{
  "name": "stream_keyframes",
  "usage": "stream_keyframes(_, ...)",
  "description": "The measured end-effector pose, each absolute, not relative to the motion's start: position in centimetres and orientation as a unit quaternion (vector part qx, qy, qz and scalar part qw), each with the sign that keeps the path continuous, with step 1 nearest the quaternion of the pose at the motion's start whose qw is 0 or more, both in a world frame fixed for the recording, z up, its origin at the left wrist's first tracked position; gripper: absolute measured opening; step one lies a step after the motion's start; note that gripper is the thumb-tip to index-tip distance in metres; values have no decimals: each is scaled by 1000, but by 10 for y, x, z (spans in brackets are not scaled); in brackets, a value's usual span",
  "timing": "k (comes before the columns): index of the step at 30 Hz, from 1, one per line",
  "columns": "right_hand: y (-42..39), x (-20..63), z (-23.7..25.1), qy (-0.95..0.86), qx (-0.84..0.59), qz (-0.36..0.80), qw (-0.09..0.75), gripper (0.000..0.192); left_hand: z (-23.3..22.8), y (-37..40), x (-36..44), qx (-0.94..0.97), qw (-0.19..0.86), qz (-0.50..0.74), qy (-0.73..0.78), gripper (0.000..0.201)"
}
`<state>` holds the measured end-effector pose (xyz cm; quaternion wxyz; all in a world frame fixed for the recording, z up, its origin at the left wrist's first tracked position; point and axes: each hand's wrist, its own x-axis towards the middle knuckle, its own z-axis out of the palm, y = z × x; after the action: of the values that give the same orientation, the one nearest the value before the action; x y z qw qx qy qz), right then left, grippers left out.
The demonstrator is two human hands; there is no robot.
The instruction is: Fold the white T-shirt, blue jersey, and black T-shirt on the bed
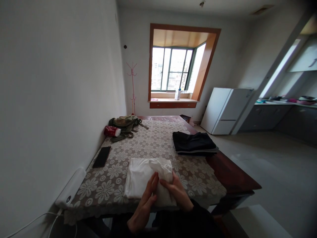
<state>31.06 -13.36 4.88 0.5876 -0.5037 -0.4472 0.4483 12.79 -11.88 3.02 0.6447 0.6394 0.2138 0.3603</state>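
A folded white garment (138, 173) lies near the front edge of the table; its exact kind does not show. My right hand (176, 190) grips its right side, thumb on top and fingers round the outer edge, where the fabric is raised and creased. My left hand (148, 195) is turned on edge against the middle of the cloth, fingers stretched out and touching it, close to the right thumb. A stack of folded dark clothes (194, 142) sits farther back on the right.
A patterned lace tablecloth (148, 142) covers most of the wooden table (232, 172). To the left are a black phone (102, 157), a red-and-white packet (112, 131) and a green backpack (125, 122). A white power strip (71, 188) with cables stands by the wall.
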Motion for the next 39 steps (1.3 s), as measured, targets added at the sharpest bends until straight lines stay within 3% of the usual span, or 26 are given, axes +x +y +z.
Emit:
stream_keyframes(3, -134, 341, 42, -432, -542, 403, 597, 49, 24, -99, 115, 680, 543, 376, 317, 68)
stream_keyframes(8, -137, 442, 35, -447, -670, 245, 540, 39, 4, -50, 66, 725, 198, 274, 600, 68)
stream_keyframes(11, -138, 493, 28, -487, -713, 184, 470, 42, -2, -45, 51, 736, 141, 223, 623, 68)
stream_keyframes(16, -142, 515, 15, -524, -731, 158, 407, 40, 6, -58, 65, 739, 155, 240, 610, 45)
stream_keyframes(19, -144, 512, 11, -520, -723, 146, 431, 41, 9, -54, 70, 700, 253, 274, 609, 36)
stream_keyframes(25, -145, 511, 24, -524, -697, 128, 473, 56, 14, -26, 64, 620, 499, 361, 486, 61)
stream_keyframes(32, -142, 504, 34, -507, -728, 110, 449, 70, 22, -13, 74, 689, 391, 308, 527, 37)
stream_keyframes(36, -148, 506, 25, -463, -740, 75, 483, 75, 17, -20, 77, 712, 320, 348, 519, 43)
stream_keyframes(39, -155, 509, 22, -496, -709, 125, 486, 62, 18, -22, 69, 696, 343, 372, 509, 49)
